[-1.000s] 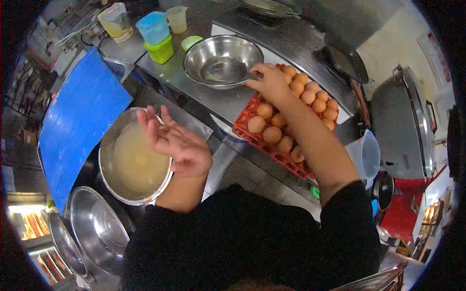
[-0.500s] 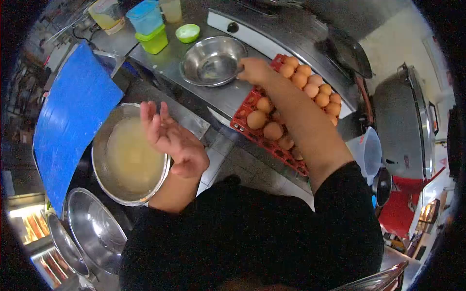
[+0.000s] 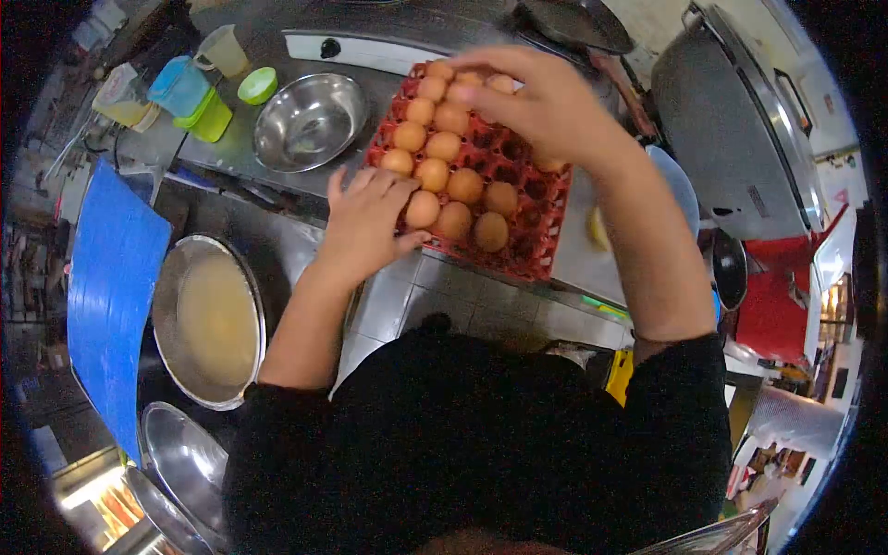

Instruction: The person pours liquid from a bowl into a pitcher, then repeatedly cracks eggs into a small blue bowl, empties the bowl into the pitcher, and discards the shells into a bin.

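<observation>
A red egg tray (image 3: 546,222) with brown eggs in many of its cups stands at the counter's front edge. My left hand (image 3: 365,217) rests at its left side with fingers spread, the fingertips beside the nearest egg (image 3: 423,210) and the thumb by the front edge. Over the back right part of the tray is my right hand (image 3: 546,97), slightly blurred. Its thumb and index finger are apart, reaching around the eggs at the back; its other fingers are partly hidden. A metal bowl (image 3: 310,125) sits left of the tray.
On the left, a large pot (image 3: 262,319) contains pale yellowish liquid, beside a blue sheet (image 3: 116,296). Plastic containers (image 3: 180,88) and a small green bowl (image 3: 258,85) stand at the back left. A big grey lidded vessel (image 3: 731,139) is on the right.
My right hand has gone from the metal bowl's rim to the back of the egg tray. From above the pot, my left hand has come to the tray's left side. The view has shifted.
</observation>
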The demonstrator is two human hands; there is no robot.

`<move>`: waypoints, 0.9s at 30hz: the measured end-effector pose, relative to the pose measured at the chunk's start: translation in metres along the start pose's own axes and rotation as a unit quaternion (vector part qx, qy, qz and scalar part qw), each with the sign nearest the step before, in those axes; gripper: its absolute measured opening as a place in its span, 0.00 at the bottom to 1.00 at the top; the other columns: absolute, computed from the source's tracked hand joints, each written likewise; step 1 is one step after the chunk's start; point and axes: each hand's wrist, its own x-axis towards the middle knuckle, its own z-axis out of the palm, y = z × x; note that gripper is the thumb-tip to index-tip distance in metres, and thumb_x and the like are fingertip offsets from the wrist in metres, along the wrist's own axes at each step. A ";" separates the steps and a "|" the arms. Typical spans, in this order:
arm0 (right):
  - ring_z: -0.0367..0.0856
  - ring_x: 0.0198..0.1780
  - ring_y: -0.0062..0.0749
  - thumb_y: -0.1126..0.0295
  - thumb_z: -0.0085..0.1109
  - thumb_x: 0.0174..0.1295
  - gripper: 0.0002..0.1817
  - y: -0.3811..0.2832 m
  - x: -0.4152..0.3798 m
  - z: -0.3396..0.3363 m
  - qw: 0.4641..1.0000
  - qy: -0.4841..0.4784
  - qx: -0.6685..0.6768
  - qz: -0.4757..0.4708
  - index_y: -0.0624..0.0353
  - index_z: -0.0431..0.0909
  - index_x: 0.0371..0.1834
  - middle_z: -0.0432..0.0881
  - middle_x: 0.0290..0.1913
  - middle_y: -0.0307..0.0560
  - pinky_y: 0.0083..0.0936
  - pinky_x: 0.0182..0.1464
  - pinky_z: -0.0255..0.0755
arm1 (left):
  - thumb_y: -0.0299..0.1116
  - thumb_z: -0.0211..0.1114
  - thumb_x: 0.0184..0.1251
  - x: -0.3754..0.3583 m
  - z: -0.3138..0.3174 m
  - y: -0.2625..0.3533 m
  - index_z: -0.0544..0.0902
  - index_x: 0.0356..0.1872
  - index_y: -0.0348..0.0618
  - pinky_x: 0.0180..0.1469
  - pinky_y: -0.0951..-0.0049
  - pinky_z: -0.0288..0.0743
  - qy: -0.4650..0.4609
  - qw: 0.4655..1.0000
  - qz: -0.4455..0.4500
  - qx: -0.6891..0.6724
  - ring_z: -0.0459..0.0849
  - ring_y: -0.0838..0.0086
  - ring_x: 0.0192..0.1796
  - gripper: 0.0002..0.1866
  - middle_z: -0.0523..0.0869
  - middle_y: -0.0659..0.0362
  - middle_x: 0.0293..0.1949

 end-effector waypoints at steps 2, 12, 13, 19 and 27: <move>0.74 0.48 0.26 0.69 0.56 0.57 0.16 -0.006 -0.052 -0.034 0.997 0.021 0.064 0.040 0.61 0.75 0.48 0.78 0.46 0.43 0.23 0.51 0.66 | 0.44 0.72 0.37 0.004 0.007 0.002 0.74 0.46 0.48 0.60 0.48 0.50 -0.037 0.999 -0.001 0.040 0.70 0.63 0.54 0.30 0.75 0.59 0.46; 0.74 0.48 0.26 0.71 0.55 0.58 0.14 0.027 -0.303 -0.106 0.890 0.296 0.172 0.302 0.63 0.74 0.47 0.77 0.46 0.43 0.22 0.53 0.65 | 0.43 0.74 0.34 0.013 0.016 0.019 0.76 0.40 0.45 0.61 0.53 0.51 -0.011 0.994 -0.006 0.110 0.74 0.61 0.49 0.27 0.80 0.56 0.40; 0.74 0.47 0.26 0.71 0.55 0.58 0.14 0.032 -0.328 -0.112 0.870 0.343 0.167 0.312 0.64 0.74 0.47 0.78 0.46 0.43 0.22 0.53 0.65 | 0.42 0.74 0.35 0.015 0.018 0.023 0.76 0.41 0.44 0.61 0.53 0.52 -0.018 0.992 -0.017 0.122 0.74 0.60 0.49 0.27 0.80 0.55 0.40; 0.77 0.40 0.26 0.69 0.54 0.58 0.11 0.060 -0.498 -0.128 0.718 0.468 -0.155 0.492 0.61 0.78 0.41 0.80 0.39 0.46 0.21 0.45 0.68 | 0.37 0.72 0.41 0.012 0.027 0.013 0.75 0.44 0.40 0.59 0.54 0.58 0.060 0.997 -0.018 0.051 0.74 0.54 0.46 0.26 0.79 0.49 0.41; 0.80 0.41 0.38 0.55 0.51 0.58 0.20 0.157 -0.626 -0.117 0.617 0.381 -0.253 0.640 0.63 0.78 0.40 0.81 0.37 0.55 0.28 0.44 0.70 | 0.29 0.63 0.53 -0.002 0.019 0.024 0.68 0.51 0.32 0.54 0.71 0.67 0.082 0.902 -0.130 -0.404 0.73 0.69 0.51 0.23 0.74 0.52 0.48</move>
